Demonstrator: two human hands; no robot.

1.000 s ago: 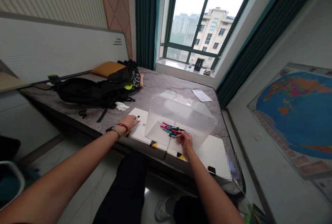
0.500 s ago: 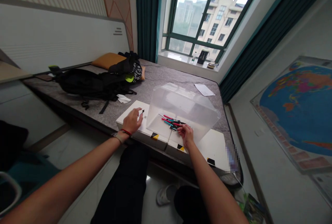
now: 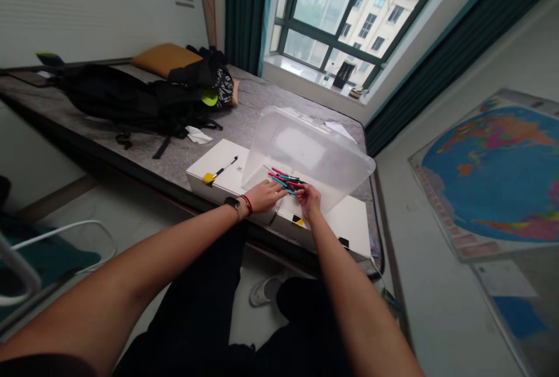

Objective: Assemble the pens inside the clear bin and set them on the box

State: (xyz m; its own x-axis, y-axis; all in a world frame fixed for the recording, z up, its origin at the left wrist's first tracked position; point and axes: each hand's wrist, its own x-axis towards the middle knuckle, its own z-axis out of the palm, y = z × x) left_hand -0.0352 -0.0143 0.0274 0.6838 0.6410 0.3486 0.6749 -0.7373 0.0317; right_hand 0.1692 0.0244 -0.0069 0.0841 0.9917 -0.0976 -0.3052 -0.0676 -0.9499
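**Both hands at the pen pile inside the tipped bin**

The left hand (image 3: 265,195) is held nearly flat, with its fingers stretched out and their tips laid on the near left ends of the pens (image 3: 285,179); nothing is seen closed inside it. The right hand (image 3: 310,198) is set at the near right end of the same pile, with its fingers curled down onto the pens. Whether a pen is pinched there cannot be told.

One clear plastic bin (image 3: 314,152) is seen, tipped on its side with its mouth turned toward the near edge. The pens are heaped just inside that mouth, red and teal ones crossing each other. An exact count cannot be made, but at least five are visible. Two white boxes (image 3: 354,222) are laid side by side under the bin. One single black pen (image 3: 226,168) is left apart on the left box, to the left of the left hand.

The pile is thus bracketed between the two hands and touched by both.
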